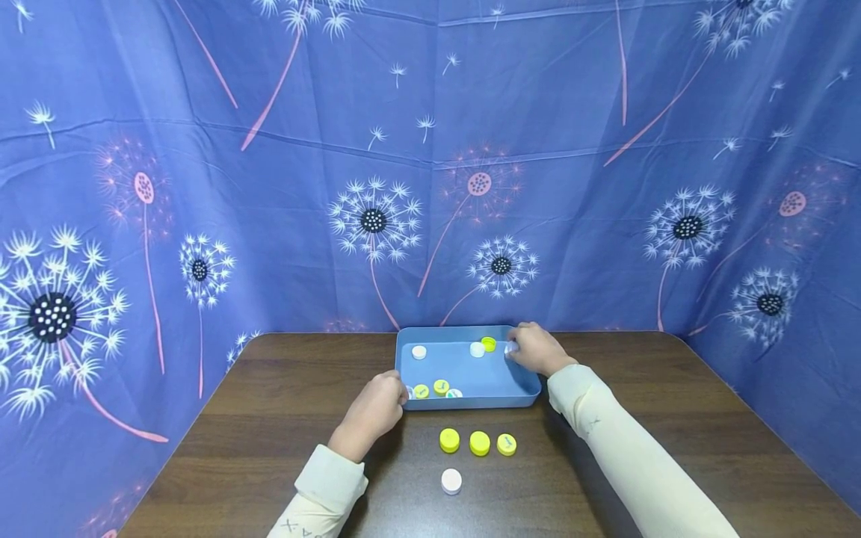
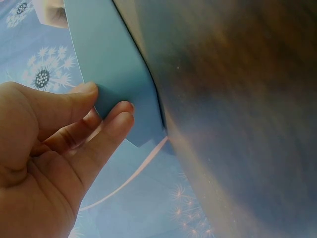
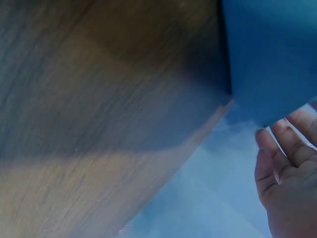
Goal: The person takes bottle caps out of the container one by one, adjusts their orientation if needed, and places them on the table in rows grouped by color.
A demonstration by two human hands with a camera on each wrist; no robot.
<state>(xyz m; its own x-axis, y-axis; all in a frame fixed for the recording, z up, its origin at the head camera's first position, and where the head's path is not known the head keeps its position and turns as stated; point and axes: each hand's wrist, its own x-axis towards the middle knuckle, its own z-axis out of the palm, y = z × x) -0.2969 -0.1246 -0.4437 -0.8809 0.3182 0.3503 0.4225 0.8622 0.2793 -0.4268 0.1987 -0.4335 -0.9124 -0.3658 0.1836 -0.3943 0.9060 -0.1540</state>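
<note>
In the head view a shallow blue tray (image 1: 444,373) holds several white and yellow bottle caps. My left hand (image 1: 375,407) is at its front left corner, with curled fingertips right beside a white cap (image 1: 409,392). The left wrist view shows the thumb (image 2: 81,101) at the rim and two fingertips in front of the tray's outer wall (image 2: 114,54); I cannot tell whether they grip the cap. My right hand (image 1: 536,348) reaches over the back right edge and pinches a white cap (image 1: 510,347). In the right wrist view, the tray wall (image 3: 272,59) hides its leading fingertips.
On the brown table (image 1: 296,418), in front of the tray, three yellow caps (image 1: 480,444) sit in a row. A white cap (image 1: 451,481) lies nearer to me. Behind the table hangs a blue dandelion-print cloth (image 1: 430,224).
</note>
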